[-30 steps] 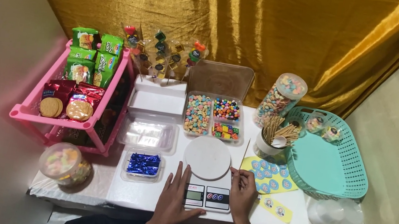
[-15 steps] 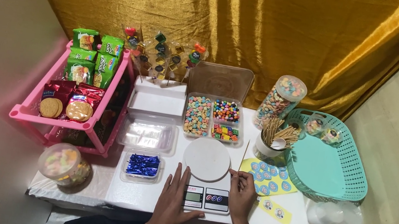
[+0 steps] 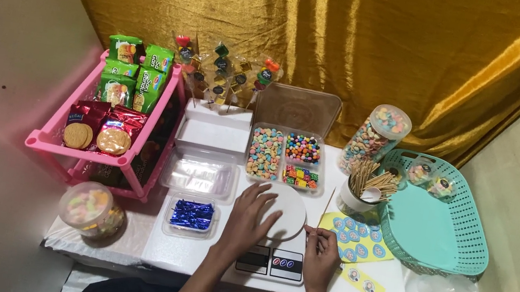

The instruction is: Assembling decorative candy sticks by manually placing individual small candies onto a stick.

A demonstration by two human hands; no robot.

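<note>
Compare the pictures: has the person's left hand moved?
Yes. The left hand has moved forward, from beside the small white kitchen scale onto its round white platform.

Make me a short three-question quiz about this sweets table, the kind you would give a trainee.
1. True or false: the left hand lies with spread fingers on the round white plate of the scale.
2. What does the right hand pinch? A) a thin wooden stick B) a biscuit C) a blue twist tie
3. Fill in: the turquoise basket stands at the table's ____ end.

Key
1. True.
2. A. The stick runs up from the fingertips, past the scale's right edge.
3. Right. The pink rack of snack packs stands at the left end.
</note>
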